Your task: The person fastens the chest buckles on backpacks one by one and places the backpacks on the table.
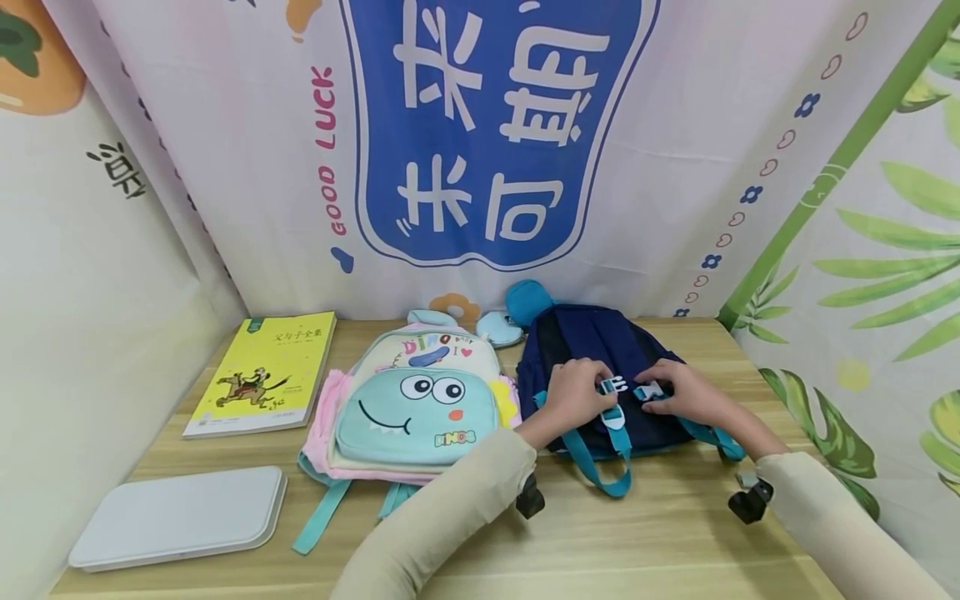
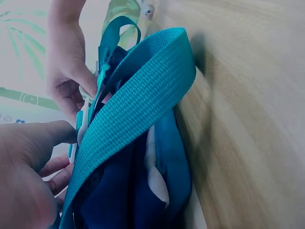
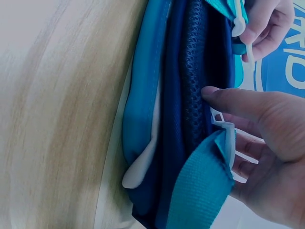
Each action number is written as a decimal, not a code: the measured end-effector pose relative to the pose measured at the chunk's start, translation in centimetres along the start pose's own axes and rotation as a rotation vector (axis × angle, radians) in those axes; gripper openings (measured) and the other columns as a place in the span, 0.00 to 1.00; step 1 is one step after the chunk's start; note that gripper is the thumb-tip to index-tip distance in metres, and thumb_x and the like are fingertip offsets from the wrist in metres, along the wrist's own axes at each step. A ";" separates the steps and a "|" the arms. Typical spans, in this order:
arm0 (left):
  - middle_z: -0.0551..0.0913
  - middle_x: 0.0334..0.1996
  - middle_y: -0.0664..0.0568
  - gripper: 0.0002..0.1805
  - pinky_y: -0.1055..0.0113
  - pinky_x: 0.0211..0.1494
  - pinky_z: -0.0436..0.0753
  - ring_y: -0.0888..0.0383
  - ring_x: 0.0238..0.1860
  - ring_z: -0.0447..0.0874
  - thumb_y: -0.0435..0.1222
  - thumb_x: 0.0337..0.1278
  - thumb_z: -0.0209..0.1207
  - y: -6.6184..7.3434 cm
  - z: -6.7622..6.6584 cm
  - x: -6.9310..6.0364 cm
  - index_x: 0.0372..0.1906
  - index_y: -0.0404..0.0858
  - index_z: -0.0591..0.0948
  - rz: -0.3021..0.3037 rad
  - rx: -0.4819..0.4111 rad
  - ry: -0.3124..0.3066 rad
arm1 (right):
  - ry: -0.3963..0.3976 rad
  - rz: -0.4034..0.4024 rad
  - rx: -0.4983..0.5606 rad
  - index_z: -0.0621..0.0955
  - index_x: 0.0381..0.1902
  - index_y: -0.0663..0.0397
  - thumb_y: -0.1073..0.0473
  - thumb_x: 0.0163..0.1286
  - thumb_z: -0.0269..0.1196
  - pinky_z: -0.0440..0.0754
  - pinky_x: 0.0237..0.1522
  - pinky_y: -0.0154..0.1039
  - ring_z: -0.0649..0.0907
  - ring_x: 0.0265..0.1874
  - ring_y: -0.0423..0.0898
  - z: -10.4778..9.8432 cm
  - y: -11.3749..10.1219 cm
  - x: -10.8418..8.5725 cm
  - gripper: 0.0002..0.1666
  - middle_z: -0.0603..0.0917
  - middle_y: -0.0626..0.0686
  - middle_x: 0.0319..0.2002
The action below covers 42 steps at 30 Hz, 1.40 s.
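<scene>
A navy backpack (image 1: 592, 333) with teal straps lies with its strap side up on the table. My left hand (image 1: 576, 390) pinches a white pronged buckle half (image 1: 617, 384) on a teal strap. A short gap to the right, my right hand (image 1: 684, 395) holds the other white buckle half (image 1: 648, 391) between thumb and fingers. The two halves are apart. In the left wrist view a looped teal strap (image 2: 138, 95) hides part of the fingers. From the right wrist, the white buckle piece (image 3: 229, 138) shows beside my fingers.
Left of the navy backpack lies a pastel dinosaur backpack (image 1: 416, 417), close beside it. A yellow book (image 1: 262, 371) and a white flat case (image 1: 180, 517) lie farther left on the wooden table (image 1: 600, 550). Printed curtains (image 1: 285, 167) stand behind and on both sides.
</scene>
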<state>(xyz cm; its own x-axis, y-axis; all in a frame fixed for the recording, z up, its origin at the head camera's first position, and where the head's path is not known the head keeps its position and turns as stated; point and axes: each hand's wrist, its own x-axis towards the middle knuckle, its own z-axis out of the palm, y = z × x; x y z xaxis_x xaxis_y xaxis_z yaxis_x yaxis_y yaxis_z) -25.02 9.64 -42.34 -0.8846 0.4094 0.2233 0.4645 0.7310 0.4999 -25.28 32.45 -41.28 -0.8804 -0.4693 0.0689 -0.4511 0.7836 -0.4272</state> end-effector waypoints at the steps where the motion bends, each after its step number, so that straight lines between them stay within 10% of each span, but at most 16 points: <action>1: 0.87 0.37 0.59 0.12 0.69 0.44 0.73 0.64 0.36 0.80 0.45 0.62 0.69 -0.1 0.0 -0.1 0.48 0.48 0.88 0.005 -0.012 0.010 | 0.002 -0.001 -0.004 0.86 0.52 0.63 0.62 0.60 0.74 0.78 0.41 0.43 0.79 0.40 0.48 0.0 0.0 0.0 0.21 0.86 0.58 0.45; 16: 0.85 0.39 0.56 0.11 0.69 0.49 0.76 0.62 0.41 0.80 0.40 0.58 0.71 -1.6 0.0 -1.4 0.45 0.46 0.86 -0.002 -0.247 0.076 | 0.029 -0.002 0.011 0.85 0.52 0.65 0.63 0.62 0.73 0.80 0.44 0.47 0.80 0.42 0.51 -0.1 -0.5 -0.3 0.21 0.86 0.61 0.48; 42: 0.81 0.47 0.55 0.12 0.63 0.54 0.75 0.57 0.48 0.74 0.44 0.57 0.72 -1.8 0.4 -1.5 0.46 0.48 0.88 0.062 -0.082 0.076 | 0.126 -0.085 -0.014 0.87 0.42 0.58 0.71 0.58 0.73 0.84 0.39 0.44 0.84 0.35 0.47 1.5 -1.8 0.1 0.14 0.86 0.51 0.37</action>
<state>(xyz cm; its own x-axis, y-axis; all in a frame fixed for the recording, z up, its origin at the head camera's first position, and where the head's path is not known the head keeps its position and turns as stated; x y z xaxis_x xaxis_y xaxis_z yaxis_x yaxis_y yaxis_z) -24.53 7.94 -43.85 -0.8566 0.4075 0.3165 0.5158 0.6572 0.5496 -24.28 30.38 -41.80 -0.8501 -0.4798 0.2172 -0.5258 0.7495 -0.4023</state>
